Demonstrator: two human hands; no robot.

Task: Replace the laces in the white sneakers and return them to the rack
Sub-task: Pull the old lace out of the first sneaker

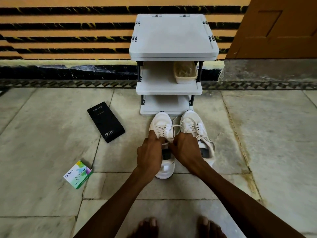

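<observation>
Sneakers (162, 124): 2; loose lace (177, 126): maybe 1

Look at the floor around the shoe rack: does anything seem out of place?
Two boxes lie on the floor left of the sneakers, both at an angle to the tile joints: a black Vivo box and a small Odonil box. Both look stray.

Dim, soft light; wide-angle edge distortion

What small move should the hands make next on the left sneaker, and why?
Probably pull the lace taut: the left hand and right hand both hold the lace at the top of the left sneaker, and a loose loop of it arches past the right hand.
</observation>
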